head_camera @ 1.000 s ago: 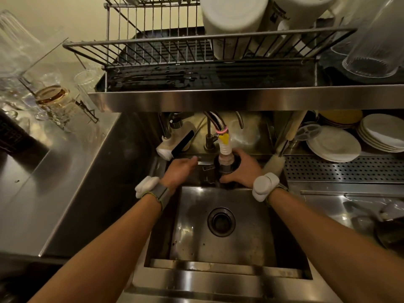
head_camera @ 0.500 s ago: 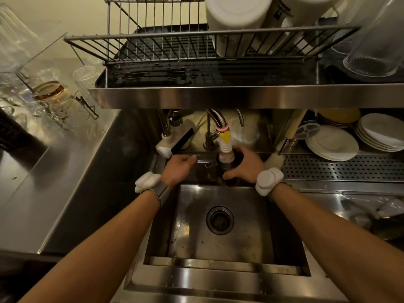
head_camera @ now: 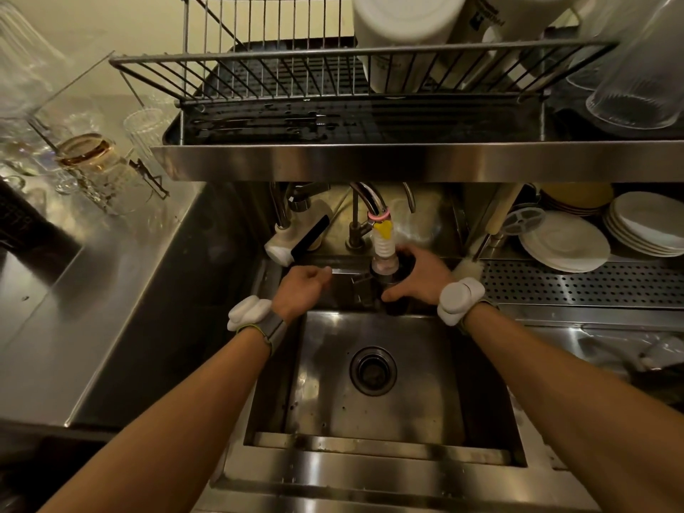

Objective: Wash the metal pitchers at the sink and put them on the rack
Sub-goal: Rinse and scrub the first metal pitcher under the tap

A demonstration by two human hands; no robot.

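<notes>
A dark metal pitcher (head_camera: pixel 383 281) stands at the back edge of the sink (head_camera: pixel 370 442), right under the faucet's ribbed white nozzle (head_camera: pixel 384 249). My right hand (head_camera: pixel 418 277) is wrapped round the pitcher's right side, and its handle (head_camera: pixel 361 288) sticks out to the left. My left hand (head_camera: pixel 301 288) is curled into a fist just left of that handle, by the sink's back ledge; I see nothing in it. The wire dish rack (head_camera: pixel 296 57) sits on the shelf above, over a black drip tray (head_camera: pixel 259 124).
White containers (head_camera: pixel 403 27) and upturned glasses (head_camera: pixel 636 87) fill the rack's right side. Glassware (head_camera: pixel 89 157) stands on the left counter. Stacked plates (head_camera: pixel 562 242) sit on a perforated tray (head_camera: pixel 577 286) at right. A second tap (head_camera: pixel 296 235) hangs left of the faucet.
Both hands have stayed at the pitcher under the faucet; only the view has shifted a little.
</notes>
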